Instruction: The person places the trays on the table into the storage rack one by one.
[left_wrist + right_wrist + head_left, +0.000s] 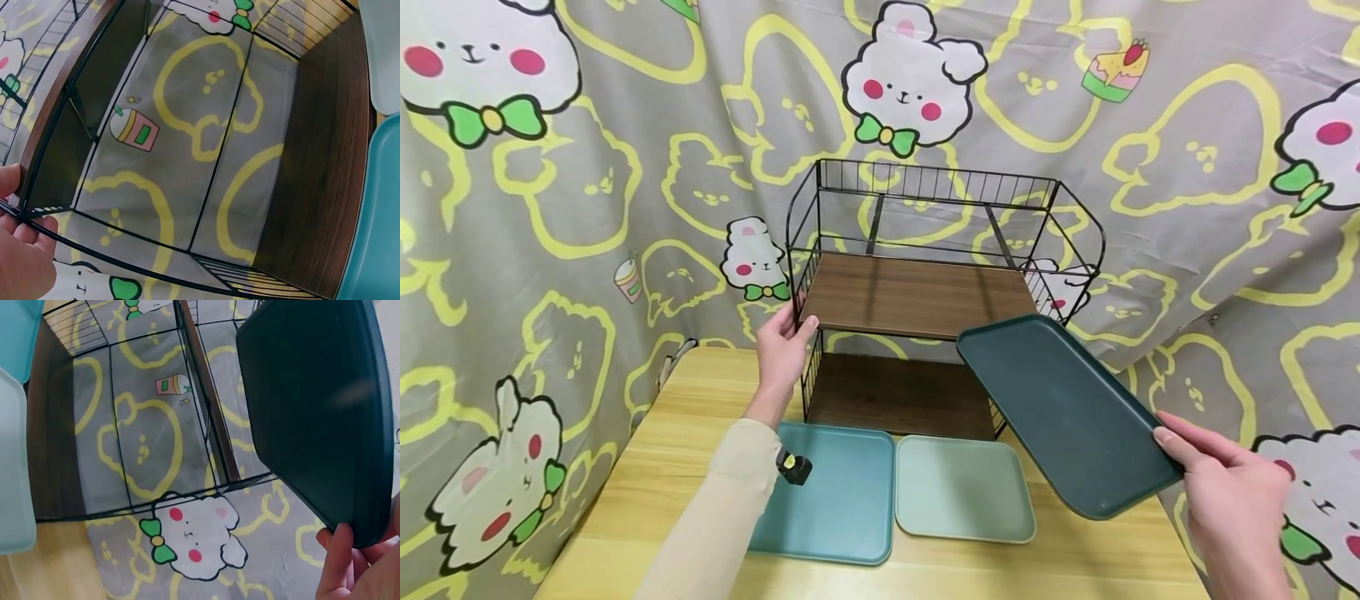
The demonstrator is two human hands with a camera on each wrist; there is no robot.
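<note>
My right hand (1236, 492) pinches the near right corner of a dark green tray (1067, 408), thumb on top. The tray is tilted in the air, its far corner overlapping the front right of a two-tier rack (917, 292) in the head view. With my left hand (784, 346) I grip the rack's left front post at the upper wooden shelf (917, 292); in the left wrist view the thumb is above the shelf edge and the fingers curl round the black wire frame (37, 219). The lower shelf (898, 396) bears nothing.
A blue-teal tray (842, 500) lies on the wooden table (647, 467) before the rack, partly hidden by my left sleeve. Beside it lies a smaller pale green tray (966, 487). A patterned curtain (692, 192) hangs behind the rack and along the sides.
</note>
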